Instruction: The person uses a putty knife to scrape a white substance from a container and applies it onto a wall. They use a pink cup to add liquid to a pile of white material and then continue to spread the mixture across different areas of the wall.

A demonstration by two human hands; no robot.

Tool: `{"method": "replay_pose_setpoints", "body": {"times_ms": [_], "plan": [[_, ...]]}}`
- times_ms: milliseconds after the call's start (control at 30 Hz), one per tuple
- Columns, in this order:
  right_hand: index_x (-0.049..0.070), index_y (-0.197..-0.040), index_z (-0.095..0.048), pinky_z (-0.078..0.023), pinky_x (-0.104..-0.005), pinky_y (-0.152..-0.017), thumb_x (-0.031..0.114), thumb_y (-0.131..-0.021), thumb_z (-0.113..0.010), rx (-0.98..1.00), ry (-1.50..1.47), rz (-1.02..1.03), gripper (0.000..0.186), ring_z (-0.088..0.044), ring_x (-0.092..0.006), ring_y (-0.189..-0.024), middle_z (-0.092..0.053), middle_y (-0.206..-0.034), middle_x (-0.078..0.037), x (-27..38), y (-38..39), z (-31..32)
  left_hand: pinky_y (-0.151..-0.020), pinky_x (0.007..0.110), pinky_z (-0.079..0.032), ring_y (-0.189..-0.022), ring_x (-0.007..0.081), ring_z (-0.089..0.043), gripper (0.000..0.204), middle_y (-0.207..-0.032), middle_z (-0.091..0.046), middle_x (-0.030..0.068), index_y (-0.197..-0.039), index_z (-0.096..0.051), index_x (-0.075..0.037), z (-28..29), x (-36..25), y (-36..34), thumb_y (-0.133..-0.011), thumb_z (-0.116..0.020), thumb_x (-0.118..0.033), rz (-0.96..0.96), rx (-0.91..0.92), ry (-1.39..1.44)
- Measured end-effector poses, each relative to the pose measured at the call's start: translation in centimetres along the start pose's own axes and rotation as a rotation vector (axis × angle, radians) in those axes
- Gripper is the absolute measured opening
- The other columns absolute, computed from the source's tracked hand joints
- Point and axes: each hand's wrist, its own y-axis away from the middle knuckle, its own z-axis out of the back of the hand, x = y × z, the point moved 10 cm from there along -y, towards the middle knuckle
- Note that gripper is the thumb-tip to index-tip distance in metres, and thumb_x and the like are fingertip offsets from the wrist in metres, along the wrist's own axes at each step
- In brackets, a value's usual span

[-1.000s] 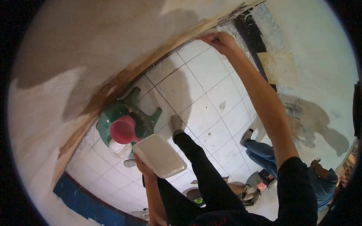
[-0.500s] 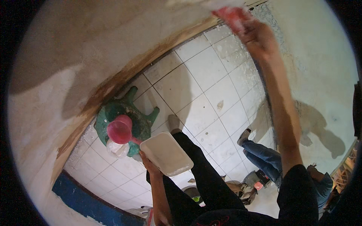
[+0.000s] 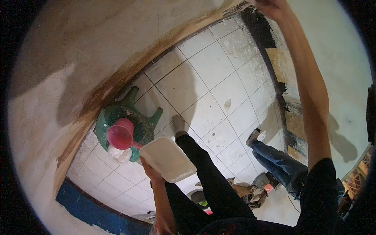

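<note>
My left hand (image 3: 153, 171) grips a shallow white rectangular plastic tub (image 3: 172, 158) by its left side, with a thin pale layer inside. Raised far ahead, my right hand (image 3: 275, 8) is at the corner where the two walls meet. Its fingers look curled but are mostly cut off by the upper edge. The red, flat, scraper-like tool seen in it half a second ago is out of sight now. Left of the tub, a pink water dipper (image 3: 120, 135) rests on a green plastic stool (image 3: 139, 111), beside a whitish plastic bag (image 3: 118, 154).
White floor tiles (image 3: 211, 105) carry pale smears. A plastered wall (image 3: 98, 47) rises at left, a pale green one (image 3: 337, 74) at right. Another person's jeans-clad legs (image 3: 280, 164) are at right, near cloths and tools (image 3: 254, 192). A dark blue strip (image 3: 98, 209) lies lower left.
My right hand has moved up and partly out of the picture, taking the red tool from sight. The tub has shifted slightly left. More of the right wall's dark, patchy lower part shows.
</note>
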Motion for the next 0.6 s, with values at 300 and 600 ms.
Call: {"method": "replay_pose_setpoints", "body": {"times_ms": [300, 600], "plan": [[-0.013, -0.123, -0.045, -0.056, -0.0374, -0.091, -0.003, -0.092, -0.047, -0.051, 0.205, -0.029, 0.032, -0.061, -0.0273, -0.105, -0.056, -0.117, -0.021, -8.4, -3.6, 1.9, -0.102, 0.042, -0.043, -0.122, 0.0284, -0.052, 0.069, -0.134, -0.052, 0.0124, -0.137, -0.045, -0.006, -3.7, -2.2, 0.6, -0.098, -0.032, -0.061, 0.030, 0.063, -0.055], [-0.011, -0.106, -0.054, -0.056, -0.0406, -0.087, 0.004, -0.094, -0.041, -0.099, 0.134, 0.278, 0.023, -0.063, -0.0318, -0.093, -0.062, -0.097, -0.021, 3.3, 13.5, -7.9, -0.102, 0.042, -0.043, -0.120, 0.0272, -0.053, 0.069, -0.132, -0.054, 0.0130, -0.138, -0.044, -0.005, -1.7, -4.0, 1.4, -0.098, -0.033, -0.060, 0.049, 0.137, 0.024]]}}
